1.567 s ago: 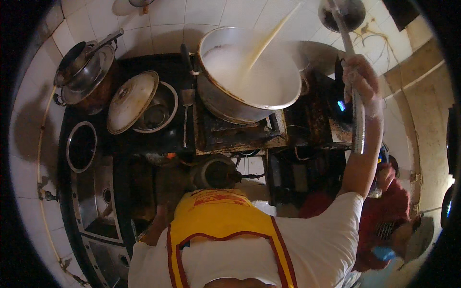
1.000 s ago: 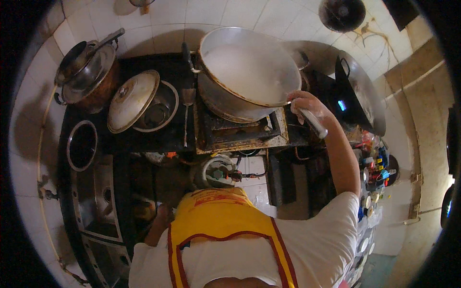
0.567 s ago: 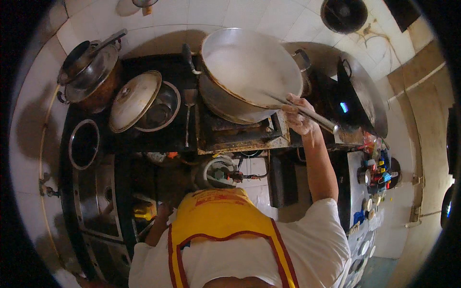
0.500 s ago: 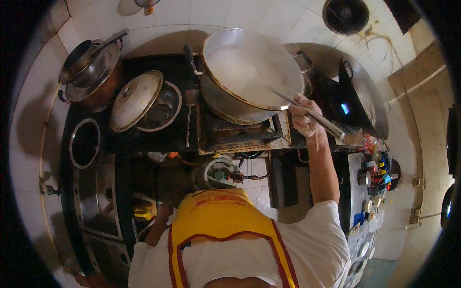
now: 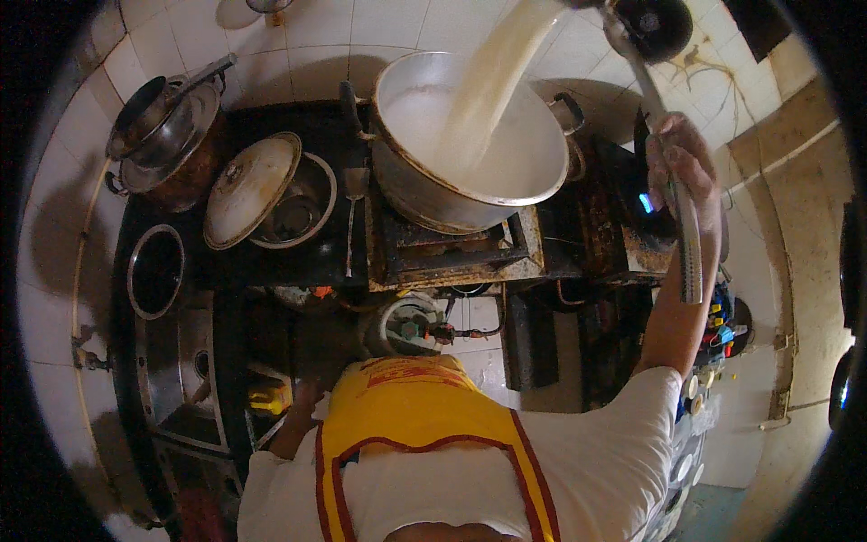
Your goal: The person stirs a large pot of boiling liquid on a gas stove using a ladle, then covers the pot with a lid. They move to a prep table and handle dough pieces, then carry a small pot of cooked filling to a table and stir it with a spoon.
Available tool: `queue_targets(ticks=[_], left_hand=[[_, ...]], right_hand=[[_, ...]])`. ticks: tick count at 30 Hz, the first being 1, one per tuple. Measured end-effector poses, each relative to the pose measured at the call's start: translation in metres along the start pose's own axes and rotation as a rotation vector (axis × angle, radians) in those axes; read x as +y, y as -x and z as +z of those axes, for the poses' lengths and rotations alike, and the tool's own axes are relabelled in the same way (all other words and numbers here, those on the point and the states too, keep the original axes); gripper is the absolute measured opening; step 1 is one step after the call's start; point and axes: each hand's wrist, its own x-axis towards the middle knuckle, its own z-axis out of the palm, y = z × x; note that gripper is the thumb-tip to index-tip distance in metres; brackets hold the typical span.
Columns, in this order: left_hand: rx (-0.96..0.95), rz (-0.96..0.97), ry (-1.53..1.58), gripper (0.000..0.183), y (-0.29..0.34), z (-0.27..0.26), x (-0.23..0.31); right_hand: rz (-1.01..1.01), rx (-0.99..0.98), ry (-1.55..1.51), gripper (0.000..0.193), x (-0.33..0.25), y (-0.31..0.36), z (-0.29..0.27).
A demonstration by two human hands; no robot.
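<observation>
My right hand, gloved in something thin and clear, is wrapped round the long metal handle of a ladle. It is raised high, right of a large metal pot. The ladle's bowl is mostly cut off by the top edge. From it a thick stream of cloudy, off-white liquid falls into the pot, which holds pale liquid partly veiled by steam. Low on the left, my left hand is by the apron's side in shadow, its fingers not clear.
The pot stands on a burner frame. Left of it lie a spatula, a lidded pot with its lid askew, and stacked pans. A gas cylinder sits below. At right are a blackened stove box and several small bottles.
My right hand has risen up and to the right, lifting the ladle out of the pot. Liquid now pours down from it. My left hand has barely moved.
</observation>
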Motion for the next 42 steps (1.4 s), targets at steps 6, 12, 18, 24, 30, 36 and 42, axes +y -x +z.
queue_targets(ticks=[6, 12, 18, 24, 30, 36, 42], left_hand=[[-0.118, 0.018, 0.580, 0.032, 0.020, -0.007, 0.014], [-0.141, -0.153, 0.575, 0.024, 0.004, 0.000, 0.013], [-0.236, -0.072, 0.181, 0.019, -0.006, 0.005, -0.002], [-0.109, -0.256, 0.364, 0.015, 0.027, -0.007, 0.028], [-0.059, -0.413, 0.552, 0.016, 0.024, 0.001, 0.026], [-0.088, -0.369, 0.658, 0.016, -0.008, 0.011, -0.019], [-0.111, -0.402, 0.485, 0.019, -0.010, 0.005, -0.012]], right_hand=[[0.054, 0.001, 0.320, 0.030, -0.008, -0.004, -0.008], [0.262, -0.127, 0.394, 0.031, 0.058, -0.006, -0.003], [0.481, -0.260, 0.389, 0.034, 0.138, -0.020, 0.000], [0.746, -0.277, -0.233, 0.029, 0.186, -0.028, -0.001], [0.760, -0.341, -1.259, 0.027, 0.230, -0.013, 0.009], [0.479, -0.428, -1.522, 0.033, 0.207, 0.020, 0.030], [0.202, -0.253, -0.952, 0.019, 0.126, 0.014, 0.026]])
